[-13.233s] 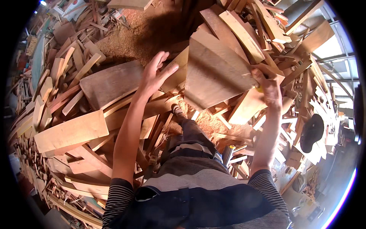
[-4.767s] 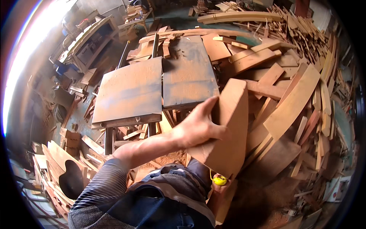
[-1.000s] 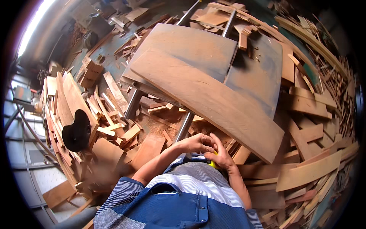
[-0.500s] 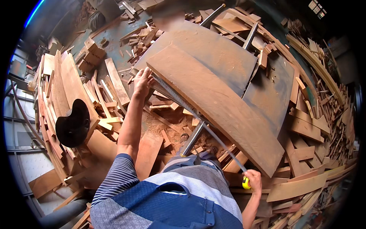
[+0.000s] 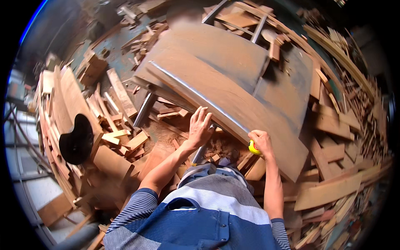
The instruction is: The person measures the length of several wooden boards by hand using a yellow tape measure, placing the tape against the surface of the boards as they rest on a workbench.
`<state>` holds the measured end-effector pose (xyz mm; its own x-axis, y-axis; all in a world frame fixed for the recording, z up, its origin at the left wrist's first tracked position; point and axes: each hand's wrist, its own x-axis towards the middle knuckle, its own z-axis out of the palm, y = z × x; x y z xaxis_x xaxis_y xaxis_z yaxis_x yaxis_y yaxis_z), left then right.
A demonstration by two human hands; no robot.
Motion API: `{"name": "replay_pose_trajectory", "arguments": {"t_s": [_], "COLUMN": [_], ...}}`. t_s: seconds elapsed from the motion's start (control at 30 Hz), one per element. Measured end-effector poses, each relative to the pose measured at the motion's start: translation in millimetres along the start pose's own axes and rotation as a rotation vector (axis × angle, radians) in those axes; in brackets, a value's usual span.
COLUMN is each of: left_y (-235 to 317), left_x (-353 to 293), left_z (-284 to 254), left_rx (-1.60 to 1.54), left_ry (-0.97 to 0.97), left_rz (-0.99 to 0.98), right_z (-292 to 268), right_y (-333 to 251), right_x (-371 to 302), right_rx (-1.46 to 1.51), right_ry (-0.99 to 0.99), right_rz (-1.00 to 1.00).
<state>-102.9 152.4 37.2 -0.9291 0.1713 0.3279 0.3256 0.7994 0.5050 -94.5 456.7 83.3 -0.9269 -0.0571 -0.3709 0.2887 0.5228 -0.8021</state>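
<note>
A wide reddish-brown wooden board [image 5: 233, 98] lies slanting across a metal-topped machine table [image 5: 225, 50]. My right hand [image 5: 262, 142] is closed round a yellow tape measure [image 5: 253, 147] at the board's near edge. From it the metal tape blade [image 5: 196, 96] runs up and left over the board to near its far-left end, where no hand holds it. My left hand [image 5: 201, 128] is by the near edge, left of the right hand, with its fingers stretched out and nothing seen in them. Whether its fingertips touch the board I cannot tell.
Curved and straight planks [image 5: 68, 100] are stacked at the left, with a dark cap [image 5: 76, 139] on them. Offcuts and boards [image 5: 329, 191] are heaped at the right. Metal bars [image 5: 260, 28] stick out behind the table. Sawdust and scraps cover the floor below.
My left hand has let go of the blade at the board's far-left end and come back toward me. My right hand has moved up and left with the tape measure; the blade now lies over the board.
</note>
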Motion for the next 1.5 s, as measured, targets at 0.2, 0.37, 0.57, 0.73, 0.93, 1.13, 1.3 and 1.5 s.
{"name": "replay_pose_trajectory", "arguments": {"t_s": [0.2,0.37,0.57,0.73,0.93,1.13,1.3,1.5], "left_y": [18.1,34.6,36.9,40.0,33.3,34.2,30.0,28.9], "left_x": [24.4,34.1,28.7,28.6,26.8,25.9,24.1,24.6], "left_z": [27.9,45.9,65.9,62.3,66.4,69.3,70.9,72.3], "left_rx": [0.226,0.214,0.314,0.365,0.374,0.373,0.362,0.361], "left_ry": [-0.232,-0.285,-0.288,-0.337,-0.325,-0.313,-0.291,-0.305], "left_rz": [0.255,0.212,0.245,0.211,0.196,0.192,0.189,0.202], "right_z": [-109.5,-205.3,-204.5,-204.1,-216.3,-206.3,-208.0,-193.4], "right_y": [92.3,188.2,236.0,250.5,237.1,241.3,222.5,195.0], "right_x": [-90.5,-180.1,-202.7,-197.5,-190.5,-194.3,-196.7,-208.7], "right_rx": [-0.106,-0.207,-0.293,-0.305,-0.227,-0.25,-0.191,-0.079], "right_ry": [0.255,0.525,0.66,0.647,0.532,0.648,0.607,0.597], "right_rz": [0.173,0.444,0.569,0.601,0.687,0.651,0.678,0.568]}}
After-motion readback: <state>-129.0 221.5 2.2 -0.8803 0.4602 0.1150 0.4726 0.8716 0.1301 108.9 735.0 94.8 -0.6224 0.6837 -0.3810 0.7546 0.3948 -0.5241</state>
